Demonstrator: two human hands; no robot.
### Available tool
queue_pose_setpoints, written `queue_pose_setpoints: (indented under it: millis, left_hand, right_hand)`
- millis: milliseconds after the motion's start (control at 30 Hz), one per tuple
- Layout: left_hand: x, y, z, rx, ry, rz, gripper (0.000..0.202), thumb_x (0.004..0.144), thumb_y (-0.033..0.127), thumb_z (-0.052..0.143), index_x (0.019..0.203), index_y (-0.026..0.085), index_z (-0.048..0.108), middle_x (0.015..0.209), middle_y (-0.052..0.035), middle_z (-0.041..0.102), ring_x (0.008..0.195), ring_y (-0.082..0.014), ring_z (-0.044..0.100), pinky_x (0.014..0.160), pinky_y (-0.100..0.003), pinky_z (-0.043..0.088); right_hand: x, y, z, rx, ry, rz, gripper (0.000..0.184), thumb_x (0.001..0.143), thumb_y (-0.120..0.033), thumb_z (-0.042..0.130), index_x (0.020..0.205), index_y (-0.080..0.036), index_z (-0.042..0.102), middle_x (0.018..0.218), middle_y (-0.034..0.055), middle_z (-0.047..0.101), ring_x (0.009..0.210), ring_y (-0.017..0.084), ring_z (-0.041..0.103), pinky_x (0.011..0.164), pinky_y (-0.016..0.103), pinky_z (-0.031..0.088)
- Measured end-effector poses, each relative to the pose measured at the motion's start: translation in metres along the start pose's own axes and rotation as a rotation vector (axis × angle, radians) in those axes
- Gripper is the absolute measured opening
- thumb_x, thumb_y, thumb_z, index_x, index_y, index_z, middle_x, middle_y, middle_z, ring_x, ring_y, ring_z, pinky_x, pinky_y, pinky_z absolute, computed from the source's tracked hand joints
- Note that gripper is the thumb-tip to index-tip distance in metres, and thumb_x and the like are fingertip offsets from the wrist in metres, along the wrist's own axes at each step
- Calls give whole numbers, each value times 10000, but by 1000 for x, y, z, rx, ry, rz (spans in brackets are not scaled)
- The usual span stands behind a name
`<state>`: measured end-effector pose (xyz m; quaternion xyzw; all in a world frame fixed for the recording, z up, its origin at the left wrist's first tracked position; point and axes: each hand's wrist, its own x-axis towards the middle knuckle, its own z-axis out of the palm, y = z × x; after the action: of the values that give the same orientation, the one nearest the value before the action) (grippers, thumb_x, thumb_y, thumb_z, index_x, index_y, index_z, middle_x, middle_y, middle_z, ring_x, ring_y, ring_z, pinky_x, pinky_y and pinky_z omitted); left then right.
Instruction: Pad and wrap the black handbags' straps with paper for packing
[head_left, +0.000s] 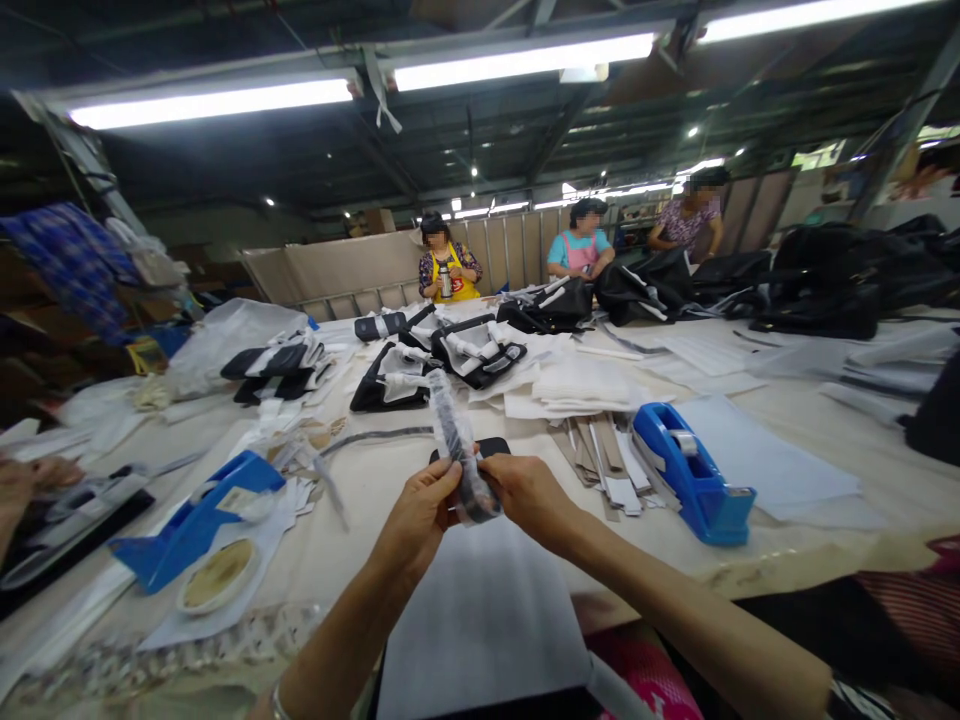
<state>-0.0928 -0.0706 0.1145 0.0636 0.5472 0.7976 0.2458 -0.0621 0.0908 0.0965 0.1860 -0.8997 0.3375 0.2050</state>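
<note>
Head view, left hand point(421, 502) holding wrapped strip point(451, 420), contents unclear

Goes bare from left hand point(424, 500) and right hand point(529, 497) up the forearms point(675, 592); wears a thin, silvery, rounded band point(278, 702) on the left and, past the right elbow point(806, 685), a dark sleeve edge point(855, 698) with pale patches, blurred

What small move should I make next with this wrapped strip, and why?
I'd probably slide your left hand up the wrapped strip and smooth its far end. The clear film looks crumpled there, and both hands hold the strip toward its near end, so your right hand could steady it.
</note>
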Motion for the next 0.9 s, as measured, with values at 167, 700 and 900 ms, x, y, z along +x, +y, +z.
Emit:
queue_pose_setpoints:
  millis: [167,700,900]
  left_hand:
    - [-7,3,-2,-66,-22,-56,293,827,194,674,1110,126,702,863,-81,746,659,-179,703,664,-336,602]
    - [-24,-28,1,405,223,491,400,816,242,715,1212,245,662,1120,-16,728,1126,-236,621,1012,-301,437]
    - [-28,-31,4,342,219,474,463,855,300,680,1306,260,589,1286,-44,638,1237,-250,538,1060,-302,385]
  right_hand:
    - [0,-8,-6,-252,-31,-209,110,880,-69,554,917,-137,633,837,75,637,742,191,576,638,263,371]
    - [-9,-40,12,809,162,468,269,810,-354,658,639,-151,622,705,0,501,679,137,458,619,258,363]
    - [-1,-42,18,795,290,389,235,787,-332,680,626,-166,634,721,8,499,721,159,483,664,268,398]
